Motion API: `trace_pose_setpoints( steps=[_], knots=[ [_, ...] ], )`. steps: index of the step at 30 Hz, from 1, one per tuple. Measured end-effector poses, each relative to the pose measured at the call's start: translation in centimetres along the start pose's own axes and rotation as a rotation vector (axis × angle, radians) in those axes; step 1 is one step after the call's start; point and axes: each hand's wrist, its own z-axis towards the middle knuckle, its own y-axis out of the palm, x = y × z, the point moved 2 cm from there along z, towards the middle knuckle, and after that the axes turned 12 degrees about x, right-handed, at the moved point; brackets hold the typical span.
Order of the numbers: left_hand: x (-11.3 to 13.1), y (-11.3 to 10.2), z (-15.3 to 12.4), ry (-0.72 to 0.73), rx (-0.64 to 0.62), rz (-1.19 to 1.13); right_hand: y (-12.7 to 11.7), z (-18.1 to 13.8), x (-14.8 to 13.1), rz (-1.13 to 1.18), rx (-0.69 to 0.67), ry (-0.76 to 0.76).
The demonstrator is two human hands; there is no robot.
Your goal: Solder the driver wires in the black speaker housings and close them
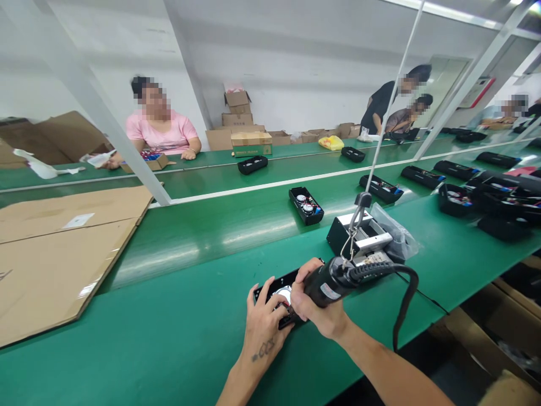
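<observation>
My left hand (265,322) is closed around the near-left part of a black speaker housing (291,277) lying on the green bench. Its fingers reach over the edge, and a round silver-white speaker shows inside. My right hand (318,309) grips a black electric screwdriver (327,281), tilted down toward the housing. The driver's tip is hidden behind my hands, so I cannot tell whether it touches a screw. A thick black cord runs from the driver's back end, which hangs from a metal hook on a cable.
Behind the driver stands a black and silver box-shaped device (359,234) beside a clear plastic bag (395,231). An open speaker housing (306,206) sits on the belt. More housings (499,197) pile up at right. Flattened cardboard (63,248) covers the left. Several people sit or stand across the line.
</observation>
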Motion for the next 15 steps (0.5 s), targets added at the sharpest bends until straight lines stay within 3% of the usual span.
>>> trace_pose_setpoints(
  steps=[15],
  knots=[
    [-0.1, 0.3, -0.1, -0.017, 0.047, -0.019, 0.4, 0.2, 0.9, -0.033, -0.002, 0.013]
  ],
)
